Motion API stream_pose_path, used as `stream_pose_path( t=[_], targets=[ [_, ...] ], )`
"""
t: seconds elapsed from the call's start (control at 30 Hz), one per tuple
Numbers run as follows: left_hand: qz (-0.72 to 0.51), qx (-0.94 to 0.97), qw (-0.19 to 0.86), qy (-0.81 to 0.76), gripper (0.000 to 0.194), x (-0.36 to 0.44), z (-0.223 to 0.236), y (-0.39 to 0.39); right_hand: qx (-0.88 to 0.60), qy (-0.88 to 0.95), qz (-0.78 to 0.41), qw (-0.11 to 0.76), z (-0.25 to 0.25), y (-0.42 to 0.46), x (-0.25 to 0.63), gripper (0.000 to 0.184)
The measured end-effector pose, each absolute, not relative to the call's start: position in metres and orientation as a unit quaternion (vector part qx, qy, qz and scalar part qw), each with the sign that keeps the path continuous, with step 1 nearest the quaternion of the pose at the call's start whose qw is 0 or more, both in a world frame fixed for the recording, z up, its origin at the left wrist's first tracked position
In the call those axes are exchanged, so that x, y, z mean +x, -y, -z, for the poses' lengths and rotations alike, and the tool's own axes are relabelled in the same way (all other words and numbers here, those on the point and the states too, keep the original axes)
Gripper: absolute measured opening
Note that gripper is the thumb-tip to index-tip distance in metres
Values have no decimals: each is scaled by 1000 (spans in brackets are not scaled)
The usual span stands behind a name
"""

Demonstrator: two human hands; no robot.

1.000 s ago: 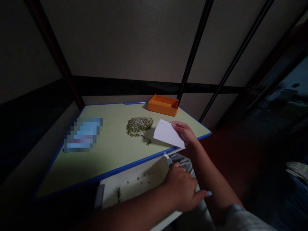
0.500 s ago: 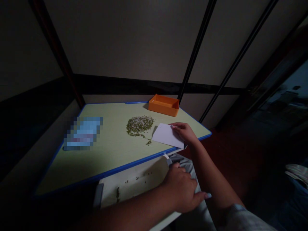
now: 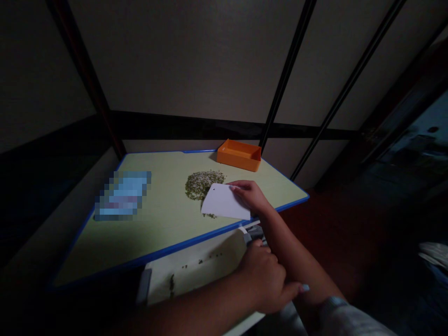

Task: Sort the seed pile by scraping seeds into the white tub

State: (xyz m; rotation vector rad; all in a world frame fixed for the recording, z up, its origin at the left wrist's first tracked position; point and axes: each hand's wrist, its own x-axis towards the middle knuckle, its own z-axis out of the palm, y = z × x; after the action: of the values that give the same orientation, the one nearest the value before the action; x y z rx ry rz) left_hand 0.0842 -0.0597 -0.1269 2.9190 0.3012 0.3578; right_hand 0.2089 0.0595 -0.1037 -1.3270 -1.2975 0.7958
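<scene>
My right hand [image 3: 247, 196] pinches a flat white scraper [image 3: 224, 203] with a small hole near one corner. The scraper covers the near right side of a pile of small green and whitish grains [image 3: 199, 182] on the table; a few grains show at its lower edge. Lower down, my left hand [image 3: 266, 280] is closed over the right side of a white bin [image 3: 224, 261] just below the table's front edge, its thumb sticking out. Where its fingers curl under is hidden. Several dark bits lie inside the bin.
The pale green table [image 3: 157, 233] has a raised blue edge. An orange open box [image 3: 238, 161] stands at its back right, and a blurred-out blue item [image 3: 124, 196] lies on its left. Dark-framed panels [image 3: 189, 65] rise behind.
My right hand has moved the scraper left, from beside the pile onto its near right side, over the stray grains. My left hand stays on the bin.
</scene>
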Motion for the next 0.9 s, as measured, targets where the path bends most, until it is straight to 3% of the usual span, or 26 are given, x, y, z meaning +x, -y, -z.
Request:
stream_pose_path(
  t=[0.33, 0.9],
  targets=[
    [-123, 983, 92, -95, 54, 84, 127, 60, -490, 480, -458, 566, 104, -49, 224, 42],
    [-145, 982, 89, -87, 57, 85, 132, 59, -518, 530, -388, 547, 108, -38, 243, 39]
  ],
)
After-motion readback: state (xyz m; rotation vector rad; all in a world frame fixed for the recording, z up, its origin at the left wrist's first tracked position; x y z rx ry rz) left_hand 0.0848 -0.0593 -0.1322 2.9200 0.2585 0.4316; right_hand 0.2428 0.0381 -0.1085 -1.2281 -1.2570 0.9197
